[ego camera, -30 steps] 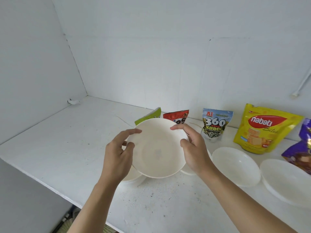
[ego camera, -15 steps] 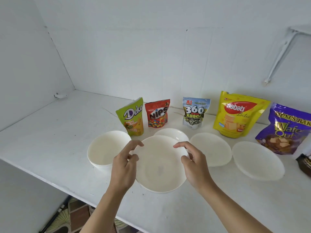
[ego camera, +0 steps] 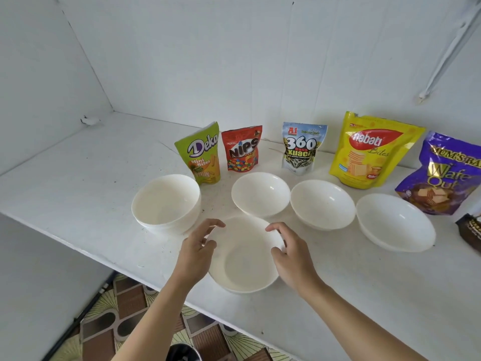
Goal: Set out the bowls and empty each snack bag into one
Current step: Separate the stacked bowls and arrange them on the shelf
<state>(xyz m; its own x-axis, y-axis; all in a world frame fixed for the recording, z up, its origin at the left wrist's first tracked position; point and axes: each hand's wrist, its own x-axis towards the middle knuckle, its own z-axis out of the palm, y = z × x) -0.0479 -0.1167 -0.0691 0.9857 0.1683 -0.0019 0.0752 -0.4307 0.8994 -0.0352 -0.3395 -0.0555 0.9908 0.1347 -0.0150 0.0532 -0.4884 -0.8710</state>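
White bowl [ego camera: 244, 264], empty, lower than before, in front of red bag [ego camera: 242, 149]; left hand [ego camera: 196, 252], right hand [ego camera: 290, 256] fingers [ego camera: 216, 223] clamp rim.

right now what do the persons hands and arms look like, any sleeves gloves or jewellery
The left hand and right hand are bare, with no gloves, rings or bracelets visible. The left forearm and right forearm are bare too: no sleeve, watch or band shows up to the frame's edge.
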